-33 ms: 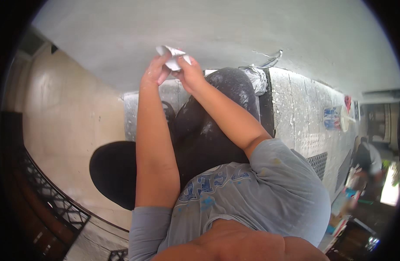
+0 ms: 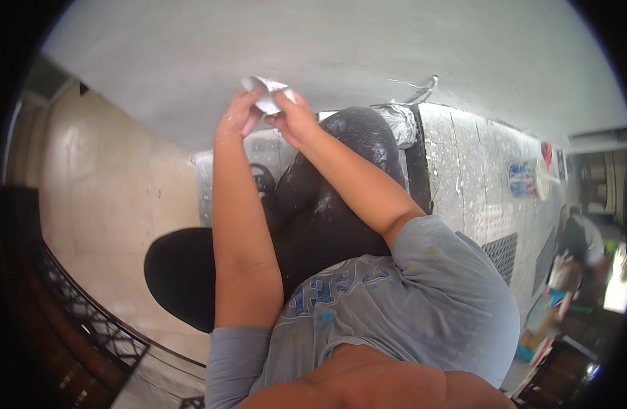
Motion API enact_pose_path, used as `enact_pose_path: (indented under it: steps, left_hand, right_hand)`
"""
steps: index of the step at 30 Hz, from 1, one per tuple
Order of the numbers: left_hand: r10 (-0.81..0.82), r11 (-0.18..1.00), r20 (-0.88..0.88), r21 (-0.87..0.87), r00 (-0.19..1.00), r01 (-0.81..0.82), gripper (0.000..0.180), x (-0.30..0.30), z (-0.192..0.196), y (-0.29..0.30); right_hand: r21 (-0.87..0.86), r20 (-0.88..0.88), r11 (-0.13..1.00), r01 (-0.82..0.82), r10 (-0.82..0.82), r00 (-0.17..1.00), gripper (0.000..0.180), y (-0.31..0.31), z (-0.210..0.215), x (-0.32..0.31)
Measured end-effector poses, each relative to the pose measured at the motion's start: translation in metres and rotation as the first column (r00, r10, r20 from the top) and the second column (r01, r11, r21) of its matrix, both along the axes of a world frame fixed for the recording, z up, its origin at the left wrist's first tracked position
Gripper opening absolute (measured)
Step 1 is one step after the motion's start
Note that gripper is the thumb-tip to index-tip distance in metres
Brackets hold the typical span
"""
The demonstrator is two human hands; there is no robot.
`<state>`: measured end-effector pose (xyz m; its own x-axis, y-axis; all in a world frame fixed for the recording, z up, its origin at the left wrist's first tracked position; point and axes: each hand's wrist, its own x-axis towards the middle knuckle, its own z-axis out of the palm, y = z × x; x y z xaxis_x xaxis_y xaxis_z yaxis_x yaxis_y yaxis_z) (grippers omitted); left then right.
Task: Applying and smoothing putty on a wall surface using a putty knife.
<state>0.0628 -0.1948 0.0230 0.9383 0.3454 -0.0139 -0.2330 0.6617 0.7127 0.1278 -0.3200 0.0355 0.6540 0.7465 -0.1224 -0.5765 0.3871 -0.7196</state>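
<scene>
Both hands hold a small white paper sheet (image 2: 267,102) between them, close in front of the grey wall (image 2: 313,41). The sheet is bent into a curl, its upper left corner turned outward. My left hand (image 2: 238,117) pinches its left side, with white dust on the skin up to the wrist. My right hand (image 2: 294,121) grips the right edge, thumb on top and fingers curled underneath. The sheet looks apart from the wall. Below the hands are my dark trousers (image 2: 354,129), smeared with white on the bent knee.
A crumpled silvery plastic bag (image 2: 400,125) lies by my knee, near wires (image 2: 429,88) poking from the wall. Farther right, a paint bucket (image 2: 525,178) stands on white-spattered paving (image 2: 456,160). Another person (image 2: 585,238) bends down at the far right. Pale tiled floor (image 2: 109,177) stretches left.
The view has shifted slightly. Both hands still hold the sheet, which sits a little lower in the picture and looks slightly more curled.
</scene>
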Motion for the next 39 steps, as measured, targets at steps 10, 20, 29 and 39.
enact_pose_path:
  steps: [10, 20, 29, 39]
  left_hand:
    - [0.461, 0.295, -0.188, 0.954, 0.867, 0.049, 0.035, 0.001, 0.135, -0.025]
    - [0.561, 0.389, -0.344, 0.912, 0.753, 0.127, 0.034, -0.034, 0.2, -0.062]
    - [-0.049, 0.512, -0.59, 0.678, 0.806, 0.527, 0.028, -0.025, 0.239, -0.155]
    - [-0.268, 0.486, -0.514, 0.659, 0.815, 0.575, 0.032, -0.007, 0.235, -0.179]
  right_hand:
    - [0.298, 0.801, 0.674, 0.676, -0.562, 0.207, 0.046, -0.032, 0.035, 0.014]
    - [0.134, 0.938, 0.899, 0.418, 0.022, -0.347, 0.06, -0.104, 0.115, -0.005]
    - [0.176, 0.935, 0.932, 0.317, -0.057, -0.35, 0.04, -0.234, 0.159, 0.005]
    - [0.109, 0.918, 0.99, 0.091, -0.065, -0.392, 0.048, -0.261, 0.166, 0.037]
